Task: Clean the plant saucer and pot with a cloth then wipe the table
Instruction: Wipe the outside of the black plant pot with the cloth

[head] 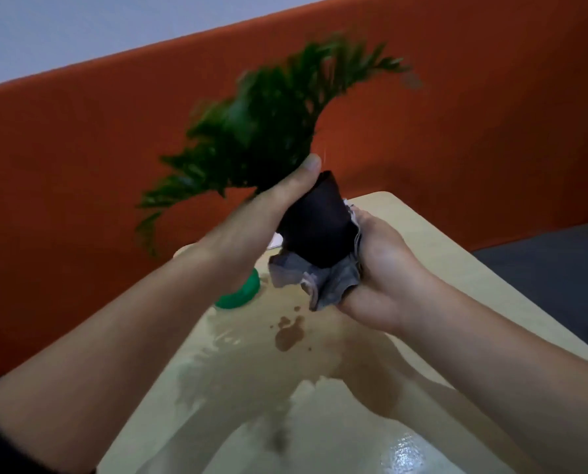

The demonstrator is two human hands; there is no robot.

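Your left hand is gripping the small dark plastic pot of the green leafy plant, tilted in the air above the pale wooden table. Your right hand, fingers curled, is pressing a crumpled grey cloth against the pot's base. A green round saucer is sitting on the table near brown spill marks.

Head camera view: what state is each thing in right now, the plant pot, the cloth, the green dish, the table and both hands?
Pot: lifted off the table, tilted, plant leaning left.
Cloth: crumpled, pressed against the pot's base.
Green saucer: resting on the table, partly hidden by the left arm.
Table: wet, with brown stains.
Left hand: grips the pot near its rim.
Right hand: holds the cloth.
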